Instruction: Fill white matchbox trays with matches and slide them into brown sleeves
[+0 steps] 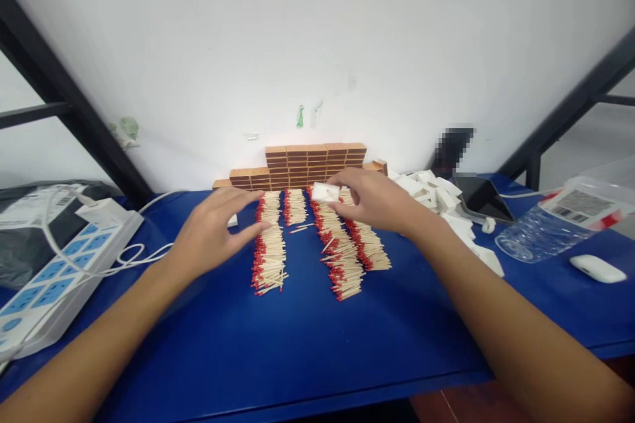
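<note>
Between the thumb and fingers of my right hand (372, 198) is a small white matchbox tray (326, 193), held above the rows of matches. My left hand (211, 228) is open, thumb and fingers apart, at the left edge of the nearest row of red-tipped matches (270, 251). A short row of matches (296, 206) lies to its right, and two longer rows (342, 268) are under and in front of my right hand. A few loose matches (301, 228) lie between rows. Partly hidden behind my left hand is a small white piece (233, 221).
Brown matchboxes (307, 165) stand stacked against the wall. White trays (436, 192) are heaped at right, beside a dark-screened device (483, 198), a clear plastic package (540, 231) and a white earbud case (598, 268). At left are a power strip (74, 271) and cables on the blue table (278, 357).
</note>
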`<state>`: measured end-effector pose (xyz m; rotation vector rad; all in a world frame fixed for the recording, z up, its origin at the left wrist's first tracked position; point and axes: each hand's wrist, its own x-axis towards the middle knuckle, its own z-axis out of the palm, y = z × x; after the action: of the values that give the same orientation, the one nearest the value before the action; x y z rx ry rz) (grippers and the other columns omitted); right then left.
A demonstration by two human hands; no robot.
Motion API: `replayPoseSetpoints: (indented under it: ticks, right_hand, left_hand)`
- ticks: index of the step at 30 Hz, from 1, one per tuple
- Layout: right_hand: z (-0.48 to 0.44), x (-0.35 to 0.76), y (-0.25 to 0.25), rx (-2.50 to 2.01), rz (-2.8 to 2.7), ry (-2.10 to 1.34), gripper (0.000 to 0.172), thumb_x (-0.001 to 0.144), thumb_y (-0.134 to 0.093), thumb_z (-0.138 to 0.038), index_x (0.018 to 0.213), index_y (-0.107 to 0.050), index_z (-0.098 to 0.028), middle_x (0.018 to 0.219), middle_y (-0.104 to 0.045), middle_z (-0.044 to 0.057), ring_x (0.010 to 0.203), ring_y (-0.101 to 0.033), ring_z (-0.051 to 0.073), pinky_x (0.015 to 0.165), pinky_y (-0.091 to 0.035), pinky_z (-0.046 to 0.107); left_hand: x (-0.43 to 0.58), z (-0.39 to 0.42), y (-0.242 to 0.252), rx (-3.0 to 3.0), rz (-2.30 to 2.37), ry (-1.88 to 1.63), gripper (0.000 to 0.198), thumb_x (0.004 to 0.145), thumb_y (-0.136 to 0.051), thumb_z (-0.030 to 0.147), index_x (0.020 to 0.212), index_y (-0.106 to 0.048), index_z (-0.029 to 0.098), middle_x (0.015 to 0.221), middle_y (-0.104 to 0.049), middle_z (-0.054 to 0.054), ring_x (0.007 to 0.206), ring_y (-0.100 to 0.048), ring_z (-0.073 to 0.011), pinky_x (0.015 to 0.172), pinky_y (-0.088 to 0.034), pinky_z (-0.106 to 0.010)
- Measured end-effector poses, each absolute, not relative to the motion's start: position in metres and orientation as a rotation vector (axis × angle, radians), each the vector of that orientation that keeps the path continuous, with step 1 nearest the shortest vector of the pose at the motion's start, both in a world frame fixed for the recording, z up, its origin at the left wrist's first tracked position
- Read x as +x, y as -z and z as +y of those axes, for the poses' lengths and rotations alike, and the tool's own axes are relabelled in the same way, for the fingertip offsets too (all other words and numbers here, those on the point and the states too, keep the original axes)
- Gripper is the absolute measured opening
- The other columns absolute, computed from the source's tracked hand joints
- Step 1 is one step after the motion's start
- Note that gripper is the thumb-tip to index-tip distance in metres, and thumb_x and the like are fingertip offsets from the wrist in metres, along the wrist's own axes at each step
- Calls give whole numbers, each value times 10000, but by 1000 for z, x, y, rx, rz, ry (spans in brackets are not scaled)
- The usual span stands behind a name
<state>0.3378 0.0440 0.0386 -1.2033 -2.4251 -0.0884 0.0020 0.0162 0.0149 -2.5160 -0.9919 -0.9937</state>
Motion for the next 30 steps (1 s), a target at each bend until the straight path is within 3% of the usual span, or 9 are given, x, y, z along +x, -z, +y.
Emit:
replayPoseSetpoints:
  ticks: [5,10,15,18,20,22,26,30]
  right_hand:
    - [16,300,-29,-909,-2550,-106,370,968,-746,-318,1307,-681,-184,1113,-750,93,878,-684,207,748,-485,330]
    - [6,289,-23,-770,-2543,-267,335,962,-774,-265,1272,-681,-179,1116,-742,79,865,-675,182,734,-488,313]
    - [5,288,-25,-778,-2498,-405,297,947,-800,-290,1208,-700,-190,1043,-745,38,802,-634,152,735,-479,305]
    - [6,287,-24,-805,-2460,-452,302,946,-800,-303,1214,-695,-213,963,-724,5,724,-588,134,697,-462,298]
    - [5,286,-23,-801,-2416,-468,335,948,-797,-318,1243,-671,-220,1025,-713,14,704,-566,123,692,-471,298]
    - [4,285,-22,-771,-2371,-474,311,970,-766,-320,1241,-649,-220,1137,-687,39,714,-559,114,709,-495,301]
    - [2,283,-20,-683,-2368,-440,62,1016,-662,-217,1076,-677,-221,1190,-639,61,842,-604,134,765,-523,295]
    - [2,280,-13,-693,-2408,-273,74,1017,-632,-175,1010,-697,-211,1202,-641,77,904,-641,156,792,-522,313]
  left_hand:
    - [23,0,-9,-2649,-893,1098,635,912,-818,487,1435,-632,179,1229,-769,-126,1105,-719,-271,981,-593,-424]
    - [27,-1,-8,-2753,-748,1174,311,921,-828,362,1159,-748,177,989,-797,-72,939,-718,-220,850,-602,-368]
    - [25,1,-6,-2786,-773,1129,495,839,-895,433,1222,-738,161,978,-787,-82,905,-701,-231,804,-598,-379]
    - [24,2,-5,-2785,-800,1086,428,884,-863,392,1230,-745,169,944,-778,-72,888,-689,-228,779,-587,-374]
    - [23,2,-6,-2755,-803,1085,369,912,-837,369,1210,-749,171,936,-774,-68,884,-687,-226,777,-582,-375]
    - [23,2,-8,-2720,-779,1093,346,920,-828,365,1186,-746,159,929,-770,-69,879,-686,-227,782,-578,-385]
    - [23,2,-9,-2707,-706,1076,372,903,-844,359,1187,-726,149,923,-771,-69,871,-684,-227,789,-584,-396]
    - [23,3,-7,-2721,-641,1044,417,889,-853,347,1230,-702,160,992,-783,-82,924,-697,-240,825,-600,-412]
